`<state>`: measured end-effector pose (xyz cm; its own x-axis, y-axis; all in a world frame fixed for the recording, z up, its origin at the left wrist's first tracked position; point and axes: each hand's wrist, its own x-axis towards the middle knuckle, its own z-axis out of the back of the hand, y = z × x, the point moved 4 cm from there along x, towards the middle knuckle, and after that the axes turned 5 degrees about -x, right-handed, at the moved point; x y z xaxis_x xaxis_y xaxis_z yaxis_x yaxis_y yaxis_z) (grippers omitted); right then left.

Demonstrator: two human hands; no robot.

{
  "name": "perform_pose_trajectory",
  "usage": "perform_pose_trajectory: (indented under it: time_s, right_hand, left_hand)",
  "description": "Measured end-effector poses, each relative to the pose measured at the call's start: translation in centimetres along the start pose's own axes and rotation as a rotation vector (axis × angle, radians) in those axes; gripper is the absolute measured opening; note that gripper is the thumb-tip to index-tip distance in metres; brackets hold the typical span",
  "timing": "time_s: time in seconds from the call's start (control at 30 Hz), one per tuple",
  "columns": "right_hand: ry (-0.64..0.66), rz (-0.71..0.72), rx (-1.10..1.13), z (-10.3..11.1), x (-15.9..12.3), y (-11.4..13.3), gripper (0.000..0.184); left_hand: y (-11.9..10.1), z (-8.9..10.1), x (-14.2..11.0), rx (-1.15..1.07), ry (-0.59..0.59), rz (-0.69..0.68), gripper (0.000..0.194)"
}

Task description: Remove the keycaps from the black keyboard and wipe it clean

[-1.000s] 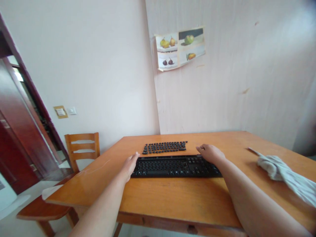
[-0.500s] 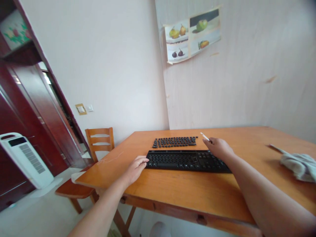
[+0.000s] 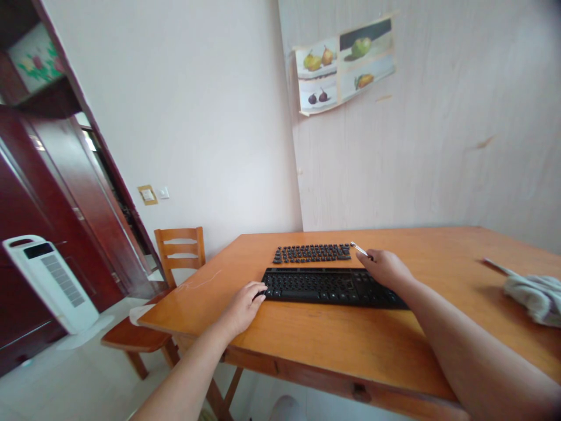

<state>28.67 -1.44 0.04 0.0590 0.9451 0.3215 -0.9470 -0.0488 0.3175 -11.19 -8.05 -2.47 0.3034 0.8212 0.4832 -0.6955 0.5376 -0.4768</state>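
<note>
At lower centre, a keyboard (image 3: 307,286) lies on a table (image 3: 302,336) before rows of keycaps (image 3: 312,253), with a cloth (image 3: 534,297) at the frame's right edge and a chair (image 3: 138,335) lower left.

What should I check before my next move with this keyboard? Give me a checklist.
1. Keyboard resting on the table: ok.
2. Left hand touching the keyboard's left end: ok.
3. Right hand holding the slim metallic tool: ok.
4. Loose keycaps grouped in rows behind the keyboard: ok.
5. Tool's tip gripping a keycap: cannot tell, too small.
6. Cloth lying apart from the keyboard: ok, far right.
</note>
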Motion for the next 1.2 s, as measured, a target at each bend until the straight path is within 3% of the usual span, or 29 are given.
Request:
perform_pose_trajectory:
  time_s: [0.2, 0.63, 1.2]
  right_hand:
    - [0.021, -0.010, -0.011, -0.2, 0.0, 0.1, 0.054]
    - [0.058, 0.016, -0.028, -1.0, 0.0, 0.0, 0.049]
    - [0.058, 0.035, -0.012, -1.4, 0.1, 0.1, 0.049]
  left_hand:
    - [-0.4, 0.3, 0.1, -0.053, -0.030, 0.052, 0.023]
    - [1.1, 0.3, -0.1, -0.304, -0.078, 0.252, 0.021]
    - [3.2, 1.0, 0.1, -0.883, -0.262, 0.548, 0.036]
